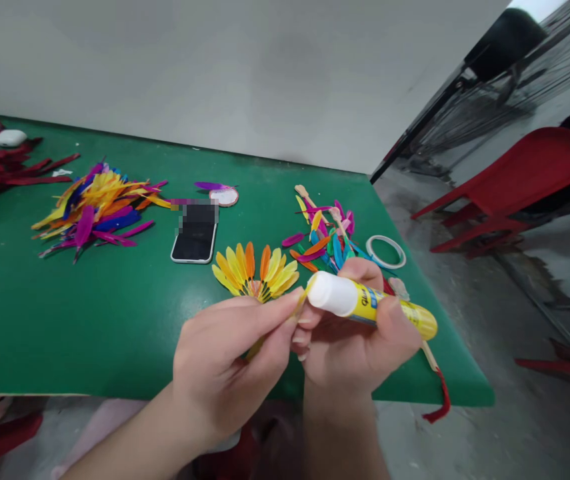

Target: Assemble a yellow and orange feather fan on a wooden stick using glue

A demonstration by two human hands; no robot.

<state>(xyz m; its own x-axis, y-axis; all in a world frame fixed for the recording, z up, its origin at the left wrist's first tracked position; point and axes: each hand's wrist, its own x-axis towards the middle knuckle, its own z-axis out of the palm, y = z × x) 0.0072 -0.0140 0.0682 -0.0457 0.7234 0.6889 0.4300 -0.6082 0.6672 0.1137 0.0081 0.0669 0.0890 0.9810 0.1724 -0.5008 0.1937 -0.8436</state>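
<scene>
Between its fingertips my left hand pinches a thin yellow feather. The feather touches the white tip of a yellow glue stick, around which the fingers of my right hand are wrapped. Just beyond my left hand, a fan of yellow and orange feathers lies on the green table; its lower part is hidden. Behind the glue stick are loose feathers in blue, magenta and orange, with wooden sticks among them.
A phone lies left of the fan. Farther left are a heap of colourful feathers and dark red ribbons. A tape roll sits near the right edge. A red chair stands beyond it, and a pale wall rises behind the table.
</scene>
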